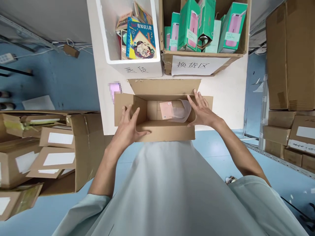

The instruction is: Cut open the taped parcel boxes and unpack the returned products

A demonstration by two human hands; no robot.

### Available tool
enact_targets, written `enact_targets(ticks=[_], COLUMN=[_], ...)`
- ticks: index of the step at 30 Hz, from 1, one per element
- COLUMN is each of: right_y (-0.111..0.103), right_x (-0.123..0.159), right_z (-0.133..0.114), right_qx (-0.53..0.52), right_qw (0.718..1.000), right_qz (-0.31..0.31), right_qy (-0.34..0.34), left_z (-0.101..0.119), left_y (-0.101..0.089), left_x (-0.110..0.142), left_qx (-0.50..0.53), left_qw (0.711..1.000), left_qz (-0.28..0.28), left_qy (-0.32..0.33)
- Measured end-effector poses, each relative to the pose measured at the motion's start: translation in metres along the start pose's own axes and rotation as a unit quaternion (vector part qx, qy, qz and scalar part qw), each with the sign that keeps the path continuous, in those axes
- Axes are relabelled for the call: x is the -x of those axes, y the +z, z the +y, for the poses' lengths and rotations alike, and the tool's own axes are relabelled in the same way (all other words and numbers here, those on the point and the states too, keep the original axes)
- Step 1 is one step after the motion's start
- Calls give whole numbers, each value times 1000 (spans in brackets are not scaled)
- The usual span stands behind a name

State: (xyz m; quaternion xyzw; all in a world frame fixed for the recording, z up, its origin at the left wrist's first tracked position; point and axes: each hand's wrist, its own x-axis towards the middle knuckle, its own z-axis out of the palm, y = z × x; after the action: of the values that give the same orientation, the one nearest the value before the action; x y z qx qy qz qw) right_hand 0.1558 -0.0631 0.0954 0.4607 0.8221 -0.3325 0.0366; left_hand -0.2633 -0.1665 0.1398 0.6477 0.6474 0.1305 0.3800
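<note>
An opened cardboard box (164, 133) sits at the near edge of the white table, its flaps folded outward. Inside lie a pink card (166, 110) and a crumpled translucent plastic wrap (181, 111), partly overlapping. My left hand (126, 126) rests at the box's left flap, fingers spread, thumb toward the near flap. At the right end, my right hand (200, 109) has its fingers stretched out over the right flap, close to the plastic wrap. Neither hand grips an object.
Behind the box stand a white foam bin (137, 67) holding books (142, 39) and a carton (168, 64) of green boxes (188, 26). A large carton of parcels (88, 147) is at left. Stacked boxes (278, 129) fill a rack at right.
</note>
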Motion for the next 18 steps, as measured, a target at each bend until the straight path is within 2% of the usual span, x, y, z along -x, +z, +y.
enact_targets(ticks=[2, 4, 6, 7, 8, 10, 11, 14, 18], right_y=[1, 3, 5, 6, 6, 7, 8, 8, 8], right_x=[-2, -4, -5, -5, -5, -4, -4, -3, -3], right_z=[0, 1, 1, 2, 2, 1, 1, 0, -3], right_qx=[2, 3, 4, 5, 6, 7, 9, 16, 25], right_qw=[1000, 1000, 1000, 1000, 1000, 1000, 999, 999, 999], right_qz=[-1, 0, 3, 4, 5, 9, 11, 17, 9], right_qy=[-5, -11, -16, -20, -23, -28, -30, -33, -25], left_z=[26, 47, 58, 59, 57, 48, 42, 24, 10], left_y=[10, 32, 62, 78, 92, 117, 126, 147, 170], left_x=[-8, -29, -63, -84, -106, -147, -165, -201, -222], left_qx=[12, 27, 33, 29, 13, -20, -24, -30, -40], left_qw=[999, 999, 995, 987, 974, 937, 924, 907, 907], left_qz=[32, 26, -61, -113, -149, -183, -196, -206, -198], left_qy=[1, -14, -66, -113, -170, -296, -327, -365, -370])
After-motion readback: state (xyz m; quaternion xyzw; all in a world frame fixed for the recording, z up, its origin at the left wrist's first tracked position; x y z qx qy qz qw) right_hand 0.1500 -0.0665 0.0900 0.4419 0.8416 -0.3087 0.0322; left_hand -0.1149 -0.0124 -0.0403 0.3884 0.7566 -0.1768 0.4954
